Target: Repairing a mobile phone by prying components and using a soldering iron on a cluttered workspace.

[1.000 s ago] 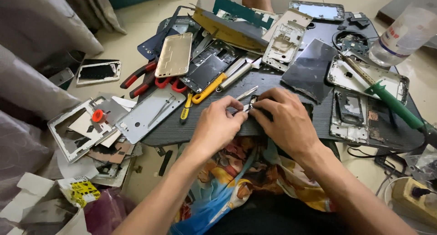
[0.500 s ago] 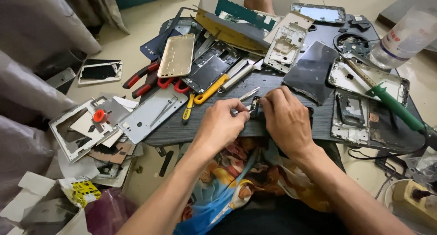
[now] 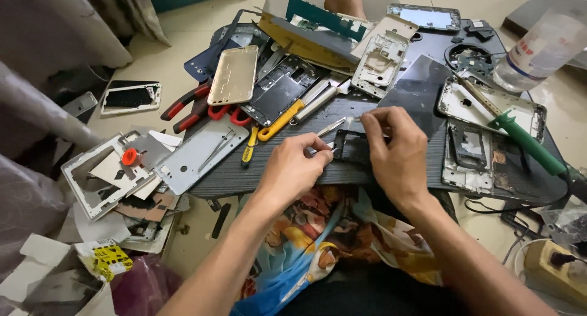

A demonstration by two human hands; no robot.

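Note:
My left hand (image 3: 292,169) grips metal tweezers (image 3: 327,129) whose tips point up and to the right. My right hand (image 3: 397,149) hovers just right of it, thumb and forefinger pinched on a small pale piece (image 3: 351,119) that meets the tweezer tips. Between and under both hands a small dark phone frame part (image 3: 348,148) lies on the dark work board (image 3: 244,178), which rests over my lap.
Stripped phone frames and covers crowd the board: a gold back cover (image 3: 233,74), a silver plate (image 3: 199,154) and a white frame (image 3: 382,62). Red-handled pliers (image 3: 186,105), a yellow-handled tool (image 3: 278,121), a green-handled tool (image 3: 527,146), a plastic bottle (image 3: 544,47) and a power strip (image 3: 556,261) surround them.
My right hand has lifted off the dark part and moved up and right. The hands have parted a little, and the tweezers now show between them.

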